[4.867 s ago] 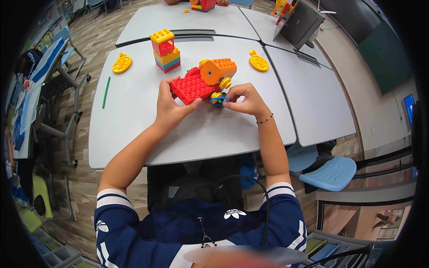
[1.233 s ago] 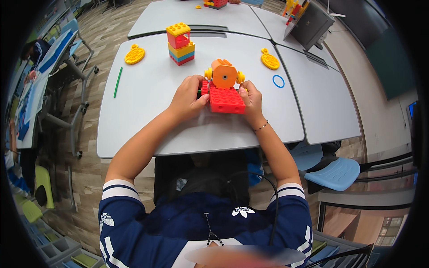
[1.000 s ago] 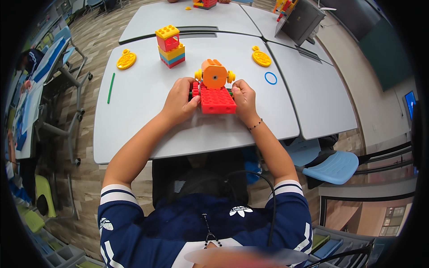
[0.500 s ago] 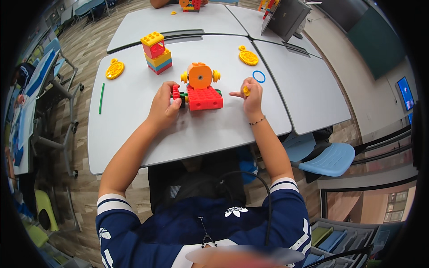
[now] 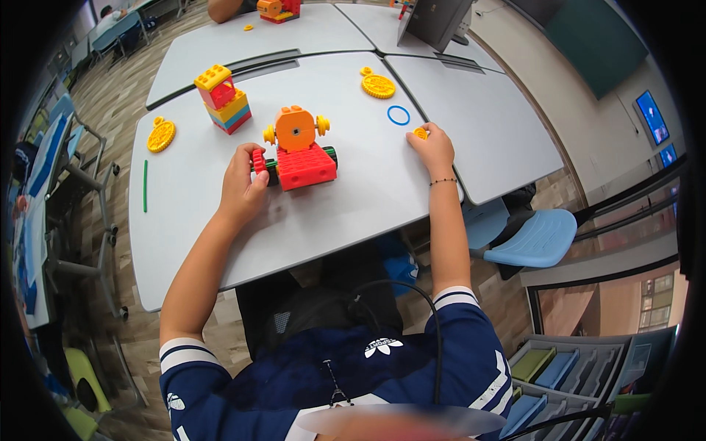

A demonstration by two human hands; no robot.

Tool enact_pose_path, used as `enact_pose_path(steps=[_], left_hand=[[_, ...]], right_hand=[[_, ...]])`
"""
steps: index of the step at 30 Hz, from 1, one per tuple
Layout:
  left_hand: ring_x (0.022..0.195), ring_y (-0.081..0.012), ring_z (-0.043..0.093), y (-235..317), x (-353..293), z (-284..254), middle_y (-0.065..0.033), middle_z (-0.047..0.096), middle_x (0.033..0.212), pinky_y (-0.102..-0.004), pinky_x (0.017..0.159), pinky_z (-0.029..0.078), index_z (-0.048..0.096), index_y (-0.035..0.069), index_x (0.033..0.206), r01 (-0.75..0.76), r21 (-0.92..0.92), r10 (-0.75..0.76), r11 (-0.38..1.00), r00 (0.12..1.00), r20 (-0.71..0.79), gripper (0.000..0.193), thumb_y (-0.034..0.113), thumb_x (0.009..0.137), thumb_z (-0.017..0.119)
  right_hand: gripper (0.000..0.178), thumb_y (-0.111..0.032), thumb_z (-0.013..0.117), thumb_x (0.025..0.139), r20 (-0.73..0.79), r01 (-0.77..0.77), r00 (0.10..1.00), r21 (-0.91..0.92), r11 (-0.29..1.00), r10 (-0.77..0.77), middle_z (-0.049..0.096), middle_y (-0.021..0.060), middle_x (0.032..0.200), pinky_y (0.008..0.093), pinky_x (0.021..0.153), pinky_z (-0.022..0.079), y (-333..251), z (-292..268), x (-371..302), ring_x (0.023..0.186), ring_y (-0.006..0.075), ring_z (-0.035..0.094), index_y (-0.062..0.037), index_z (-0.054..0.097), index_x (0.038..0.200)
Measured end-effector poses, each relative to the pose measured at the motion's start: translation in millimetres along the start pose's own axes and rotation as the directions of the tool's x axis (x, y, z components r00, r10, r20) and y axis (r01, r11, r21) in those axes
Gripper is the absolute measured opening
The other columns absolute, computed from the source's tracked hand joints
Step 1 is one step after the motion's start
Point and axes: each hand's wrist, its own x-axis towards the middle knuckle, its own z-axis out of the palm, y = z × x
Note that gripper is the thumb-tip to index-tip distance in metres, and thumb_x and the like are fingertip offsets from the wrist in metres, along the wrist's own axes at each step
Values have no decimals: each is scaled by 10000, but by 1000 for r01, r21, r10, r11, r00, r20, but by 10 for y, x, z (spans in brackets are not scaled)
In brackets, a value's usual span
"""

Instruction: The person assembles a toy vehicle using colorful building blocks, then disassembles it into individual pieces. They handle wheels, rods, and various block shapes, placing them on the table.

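A toy brick vehicle (image 5: 305, 167) has a red base, dark wheels and an upright orange block (image 5: 296, 126) with a yellow pulley on either side. My left hand (image 5: 243, 187) grips the red gear (image 5: 259, 160) at the vehicle's left end, thumb on the near side. Close to the table's right edge, my right hand (image 5: 435, 153) pinches a small yellow pulley wheel (image 5: 420, 133), partly hidden by the fingers. Just beyond that hand lies a blue ring (image 5: 398, 115).
A brick tower (image 5: 223, 99) stands behind the vehicle. Yellow gears lie at the left (image 5: 161, 135) and far right (image 5: 378, 86). A green rod (image 5: 145, 186) rests by the left edge. Across the joined tables are another brick model (image 5: 278, 10) and a person's arm (image 5: 228, 9).
My right hand has moved right, away from the vehicle, with the pulley wheel; its extended index finger has drawn in. My left hand stays on the red gear. The whole view has shifted.
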Motion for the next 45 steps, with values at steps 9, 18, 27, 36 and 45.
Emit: enact_pose_path(steps=[9,18,27,36,45], left_hand=[[925,-284,539,-7,-11,2,-166,522,999,-373,876,436,466,-2,1114,-17,22,17,1000,1000,11,441,281,780,523],[949,-299,536,6,-11,12,-181,520,1041,-380,875,440,465,-12,1123,-39,40,38,998,999,23,443,268,786,528],[928,-292,539,26,0,21,-170,526,1015,-378,860,446,478,-1,1114,-109,41,108,993,994,27,439,284,791,564],[917,-288,540,79,-1,-7,-160,528,983,-377,848,449,478,8,1091,-82,24,81,996,996,43,413,228,765,604],[901,-310,523,90,16,-71,-164,519,941,-389,836,435,471,7,1062,-74,82,65,994,992,112,408,233,752,611]], right_hand=[[432,-407,710,738,-125,56,990,-87,995,-67,643,123,935,388,793,508,16,90,-5,919,279,621,-81,648,1013],[133,-190,625,846,-169,583,792,492,646,-587,588,84,816,324,648,455,-740,229,-741,737,203,564,-64,609,883],[165,-185,528,911,-15,527,718,665,529,-696,574,112,818,355,722,449,-1082,336,-891,798,270,556,-26,563,886],[152,-159,520,906,36,412,743,761,501,-668,563,111,796,342,727,437,-1041,358,-902,782,255,532,-18,564,869],[206,-170,474,915,20,473,707,730,494,-706,525,122,766,349,739,412,-1044,371,-891,782,267,487,0,548,829]])
